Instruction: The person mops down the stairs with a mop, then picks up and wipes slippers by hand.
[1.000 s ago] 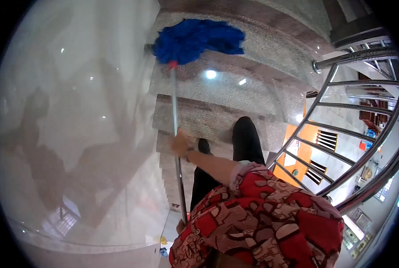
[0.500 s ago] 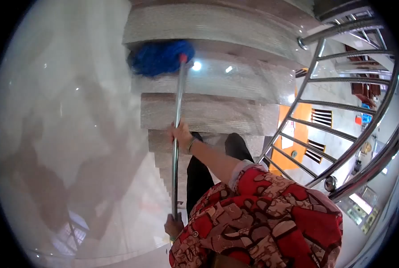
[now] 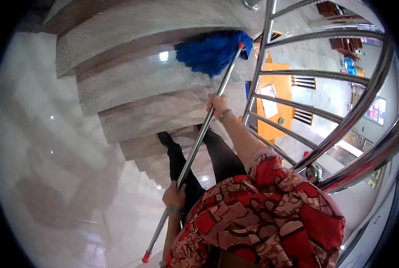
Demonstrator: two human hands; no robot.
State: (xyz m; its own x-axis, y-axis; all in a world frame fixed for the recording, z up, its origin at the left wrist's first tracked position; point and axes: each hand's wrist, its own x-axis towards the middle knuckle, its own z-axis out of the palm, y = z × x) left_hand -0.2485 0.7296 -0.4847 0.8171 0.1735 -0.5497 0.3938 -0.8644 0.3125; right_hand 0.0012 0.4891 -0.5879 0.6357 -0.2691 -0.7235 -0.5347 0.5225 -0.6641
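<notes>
A mop with a blue head (image 3: 213, 51) lies across a stair tread (image 3: 132, 76), its strands fanned out leftward near the railing end. Its silver handle (image 3: 191, 157) slants down to a red end cap (image 3: 146, 257) at lower left. My right hand (image 3: 218, 105) is closed round the upper part of the handle, below the mop head. Farther down, my left hand (image 3: 174, 197) grips the same handle, in front of my dark trousers.
A steel railing (image 3: 314, 73) runs along the right side of the stairs. Beyond and below it are an orange table (image 3: 280, 80) and striped chairs (image 3: 303, 82). A pale glossy wall (image 3: 43, 134) borders the left. More steps continue downward below my feet.
The mop head has swept right along the tread, from the wall side to the railing side. Both hands kept hold, the handle now tilts, and the view has turned.
</notes>
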